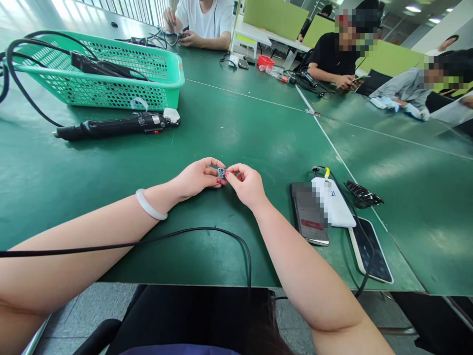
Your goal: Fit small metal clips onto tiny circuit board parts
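Observation:
Between the fingertips of both hands sits a small grey electronic part [221, 173] with dark details; its exact kind is too small to make out. My left hand [199, 177], with a white band on the wrist, pinches it from the left. From the right, my right hand [247, 183] grips its edge between thumb and forefinger. Both hands are just above the green table [207, 133]. Parts of the piece are hidden behind the fingers.
A black electric screwdriver [118, 125] lies before a green basket [111, 93] holding cabled black tools. Phones [370, 251] and a white power bank [332, 202] rest at right. A black cable [185, 230] crosses over my left forearm. Several people sit around the table.

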Motion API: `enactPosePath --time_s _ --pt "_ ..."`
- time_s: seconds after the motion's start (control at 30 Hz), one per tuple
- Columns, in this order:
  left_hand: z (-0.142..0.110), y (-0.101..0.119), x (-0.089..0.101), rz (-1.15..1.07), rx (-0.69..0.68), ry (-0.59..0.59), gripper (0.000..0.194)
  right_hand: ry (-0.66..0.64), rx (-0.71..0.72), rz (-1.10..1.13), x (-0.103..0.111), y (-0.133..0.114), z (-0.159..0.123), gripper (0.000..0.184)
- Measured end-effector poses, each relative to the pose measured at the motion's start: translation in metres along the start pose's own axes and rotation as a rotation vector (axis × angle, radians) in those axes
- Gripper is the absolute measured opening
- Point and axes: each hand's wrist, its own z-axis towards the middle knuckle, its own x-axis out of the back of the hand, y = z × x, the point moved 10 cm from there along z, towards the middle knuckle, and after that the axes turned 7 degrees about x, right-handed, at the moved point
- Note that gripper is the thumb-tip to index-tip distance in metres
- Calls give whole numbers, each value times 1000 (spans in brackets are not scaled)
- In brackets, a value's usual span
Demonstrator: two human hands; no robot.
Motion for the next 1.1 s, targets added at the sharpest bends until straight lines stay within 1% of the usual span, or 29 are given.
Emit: enactPosePath --time_s 0.2,0.43,0.77,1.03,1.1 --pt "0 -1 0 4 -1 -3 30 1 -4 36 0 0 -1 16" --pt "1 -1 1 9 -10 -18 31 4 0 -4 1 -1 0 16" --pt "0 -1 0 8 -5 -25 28 -11 0 17 -1 -1 0 15" --pt "1 -2 1 -6 7 -6 27 22 -33 172 1 5 1 18" --pt "1 -2 1 -6 4 -5 27 17 -28 174 0 6 1 18"
